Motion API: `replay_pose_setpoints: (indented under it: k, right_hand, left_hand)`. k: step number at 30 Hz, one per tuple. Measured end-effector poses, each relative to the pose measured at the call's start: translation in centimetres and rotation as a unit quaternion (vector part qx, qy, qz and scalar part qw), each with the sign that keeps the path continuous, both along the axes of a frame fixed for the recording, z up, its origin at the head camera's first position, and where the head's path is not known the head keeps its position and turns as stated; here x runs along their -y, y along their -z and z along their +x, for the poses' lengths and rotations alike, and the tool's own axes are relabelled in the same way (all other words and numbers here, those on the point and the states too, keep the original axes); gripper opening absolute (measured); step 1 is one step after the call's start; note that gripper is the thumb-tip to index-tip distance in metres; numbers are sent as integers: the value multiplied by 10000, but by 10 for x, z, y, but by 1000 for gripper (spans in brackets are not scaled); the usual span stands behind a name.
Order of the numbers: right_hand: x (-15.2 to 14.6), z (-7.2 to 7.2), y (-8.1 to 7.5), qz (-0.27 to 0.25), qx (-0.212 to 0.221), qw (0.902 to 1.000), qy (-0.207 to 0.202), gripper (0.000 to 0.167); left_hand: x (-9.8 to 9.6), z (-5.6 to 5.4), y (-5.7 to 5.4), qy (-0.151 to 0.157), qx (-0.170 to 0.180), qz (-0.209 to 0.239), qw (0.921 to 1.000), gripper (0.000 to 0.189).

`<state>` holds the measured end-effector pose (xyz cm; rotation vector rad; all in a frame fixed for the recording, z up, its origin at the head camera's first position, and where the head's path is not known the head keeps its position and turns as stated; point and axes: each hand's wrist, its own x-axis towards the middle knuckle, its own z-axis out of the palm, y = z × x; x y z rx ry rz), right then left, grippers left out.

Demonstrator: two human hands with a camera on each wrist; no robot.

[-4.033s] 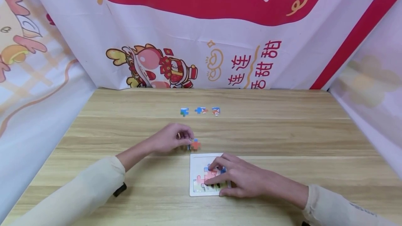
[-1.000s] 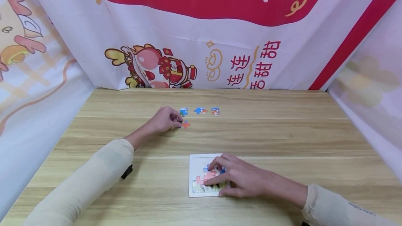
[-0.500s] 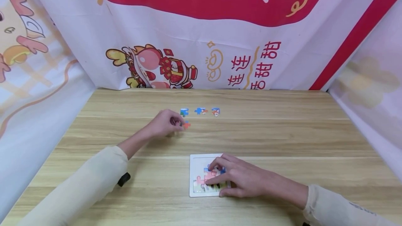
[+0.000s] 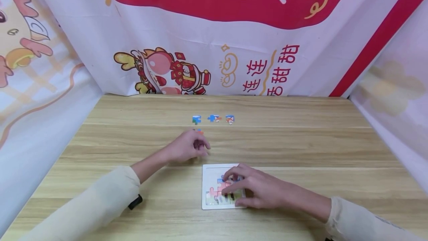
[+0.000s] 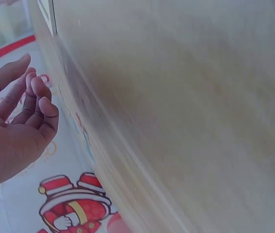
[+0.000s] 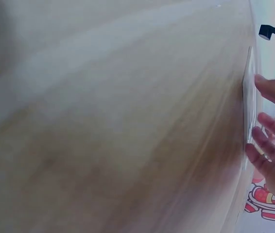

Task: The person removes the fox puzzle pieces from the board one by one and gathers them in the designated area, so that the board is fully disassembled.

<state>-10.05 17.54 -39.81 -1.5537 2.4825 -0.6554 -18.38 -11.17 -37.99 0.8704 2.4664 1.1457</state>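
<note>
A white puzzle board [image 4: 208,170] lies near the middle front of the table, with several joined pink, blue and green jigsaw pieces [image 4: 220,190] in its lower part. Over its right side my right hand [image 4: 259,188] spreads bent fingers, thumb by the lower right edge; part of the picture is hidden beneath. My left hand [image 4: 187,146], fingers loosely curled and holding nothing, hovers beyond the board's upper left corner. Just past its knuckles an orange and blue jigsaw piece [image 4: 199,131] peeks out, partly covered. The left wrist view shows the left hand [image 5: 23,107] with thumb and fingers apart.
Farther back, three loose pieces lie in a row: a blue and green piece [image 4: 196,119], a blue one with a fox-like picture [image 4: 214,118] and another such piece [image 4: 230,119]. Printed curtains [image 4: 200,29] enclose the wooden table [image 4: 317,140] at the back and sides.
My left hand carried the orange and blue piece away from the board, set it below the back row, let go and came back toward the board. The right hand shifted only slightly.
</note>
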Motion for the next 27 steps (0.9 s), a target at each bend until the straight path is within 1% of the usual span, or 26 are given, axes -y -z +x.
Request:
replay_pose_setpoints:
  k: [4,6,12,16,19,27]
  right_hand:
    - [-3,3,-1,51,-22,9998,215,35]
    - [-5,5,-1,104,-20,9996,266,37]
    - [-10,8,4,-58,-213,9996,172,44]
    - [-12,9,6,-19,-341,9993,156,45]
    - [-13,8,7,17,-350,9993,148,44]
    - [-13,8,9,9,-301,9994,173,45]
  left_hand:
    - [-6,8,1,153,87,11,9998,11]
    - [-10,13,2,225,209,-9,9995,12]
    - [-19,23,8,546,321,-23,9980,17]
    - [-25,28,8,718,431,-83,9965,18]
    - [-29,30,8,811,486,-180,9954,21]
    - [-33,35,11,888,305,-430,9947,25]
